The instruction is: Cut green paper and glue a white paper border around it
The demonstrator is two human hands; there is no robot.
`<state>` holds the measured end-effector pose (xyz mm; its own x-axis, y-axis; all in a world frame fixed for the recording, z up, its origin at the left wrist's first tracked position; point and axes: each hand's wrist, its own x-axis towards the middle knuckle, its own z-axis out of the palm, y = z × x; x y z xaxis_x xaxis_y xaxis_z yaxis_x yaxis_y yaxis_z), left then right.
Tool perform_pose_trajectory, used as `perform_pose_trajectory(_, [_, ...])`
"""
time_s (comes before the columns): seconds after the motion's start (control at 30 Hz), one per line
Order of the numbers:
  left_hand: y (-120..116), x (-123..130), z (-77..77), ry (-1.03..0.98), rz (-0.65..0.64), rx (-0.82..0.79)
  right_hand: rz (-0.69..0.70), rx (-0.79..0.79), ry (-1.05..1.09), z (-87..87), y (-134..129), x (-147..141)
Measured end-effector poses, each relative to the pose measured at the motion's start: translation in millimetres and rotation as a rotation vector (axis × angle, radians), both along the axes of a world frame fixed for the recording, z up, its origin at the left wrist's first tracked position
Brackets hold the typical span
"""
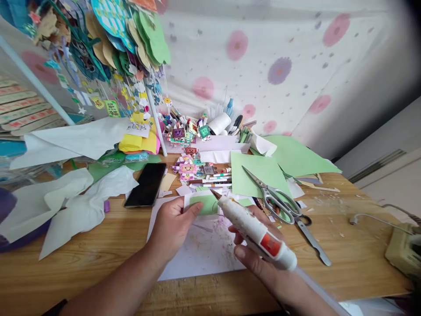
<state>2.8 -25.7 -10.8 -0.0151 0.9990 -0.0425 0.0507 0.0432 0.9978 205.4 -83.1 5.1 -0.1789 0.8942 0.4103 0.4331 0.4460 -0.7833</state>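
My left hand (176, 221) pinches a small piece of green paper (205, 204) with a white border, thumb on top, above a white sheet (194, 259) on the table. In my right hand (259, 254) is a white glue gun (250, 226) with an orange-red label. Its nozzle points up and left, close to the green paper; I cannot tell if the tip touches it. A clear glue stick (319, 287) runs out of its back end. Scissors (279, 197) lie to the right, partly on a larger green sheet (245, 173).
A black phone (146, 184) and crumpled white tissue (95, 202) lie on the left. Behind are markers (217, 180), small paper figures (187, 169) and a pen holder (210, 145). Paper decorations (115, 39) hang at upper left. A metal blade (312, 241) and power strip (403, 245) are rightward.
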Motion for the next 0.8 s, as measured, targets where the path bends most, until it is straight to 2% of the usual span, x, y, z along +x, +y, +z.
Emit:
perform_pose_trajectory(0.1, [-1, -1, 0.5, 0.026, 0.003, 0.01, 0.085, 0.053, -0.039, 1.6, 4, -8])
perform_pose_trajectory(0.2, [-1, -1, 0.2, 0.04, 0.023, 0.028, 0.11, 0.098, -0.113, 0.2, 6, -14])
perform_pose_trajectory(0.33, [-2, 0, 3.3, 0.069, 0.032, 0.046, 0.069, 0.114, -0.16, -2.3, 7, -19])
perform_pose_trajectory(0.57, [-2, 2, 9.3, 0.156, 0.056, 0.06, 0.08, 0.195, -0.192, -3.0, 13, -20])
perform_pose_trajectory(0.8, [-2, 3, 11.7, 0.174, 0.042, 0.063, 0.089, 0.177, -0.218, -5.3, 14, -18])
